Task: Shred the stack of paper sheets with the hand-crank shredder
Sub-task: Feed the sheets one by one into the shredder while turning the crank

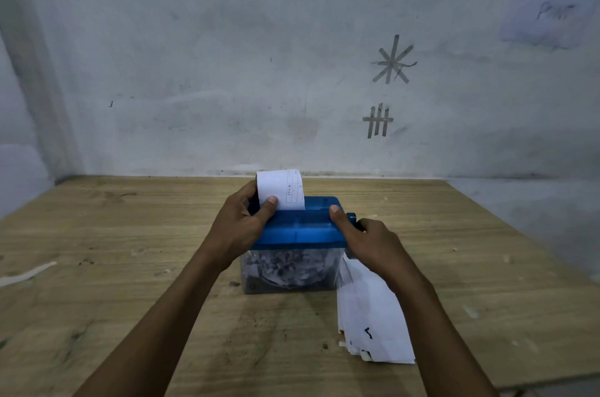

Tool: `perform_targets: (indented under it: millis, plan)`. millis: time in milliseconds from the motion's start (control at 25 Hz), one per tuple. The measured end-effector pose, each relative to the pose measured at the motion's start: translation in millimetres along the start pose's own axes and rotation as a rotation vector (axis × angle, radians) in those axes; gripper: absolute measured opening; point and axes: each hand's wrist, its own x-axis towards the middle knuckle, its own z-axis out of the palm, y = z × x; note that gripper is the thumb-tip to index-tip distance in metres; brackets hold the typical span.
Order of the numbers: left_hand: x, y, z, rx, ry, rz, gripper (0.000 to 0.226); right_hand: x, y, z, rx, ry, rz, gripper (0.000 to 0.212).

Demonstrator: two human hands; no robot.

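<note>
A small hand-crank shredder (298, 231) stands near the middle of a pale wooden table (130, 266) with coarse, scuffed grain. Its top is a boxy lid of glossy blue plastic; below sits a clear bin (289, 270), packed with curled grey-and-white shreds.

A single white sheet (281, 189) stands upright in the lid's slot, its top edge bowed over, with a faint printed grid on its right part. The left hand (240, 221) holds it at the lid's left end: thumb flat against the front of the sheet, fingers curled behind it.

The right hand (370, 241) lays its thumb along the top of the lid, while its fingers wrap the blue crank (352, 219) at the shredder's right side — only the round knob shows.

The stack of paper sheets (367, 315) lies flat on the table just right of the bin, loosely fanned, with ragged near edges, partly under the right forearm.

Behind rises a smudged, chalky wall with grey tape marks (393, 60) — a star above a tally. A thin white paper strip (26, 273) lies at the table's left.
</note>
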Motion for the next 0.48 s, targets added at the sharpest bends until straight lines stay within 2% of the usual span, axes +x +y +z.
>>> perform_targets:
  millis: [80,320,400,480]
  plan:
    - [-1,0,1,0.003,-0.003,0.003,0.029,2,1,3,0.007,0.037,0.008,0.085]
    - [0,-1,0,0.015,0.003,0.0,0.029,3,-1,1,-0.06,0.079,0.015,0.074]
    - [-1,-1,1,0.019,0.01,-0.004,0.029,2,-5,-4,-0.092,0.096,-0.018,0.066]
    - [-1,-2,1,0.034,0.007,0.003,0.03,1,-9,-5,-0.171,0.11,-0.113,0.048]
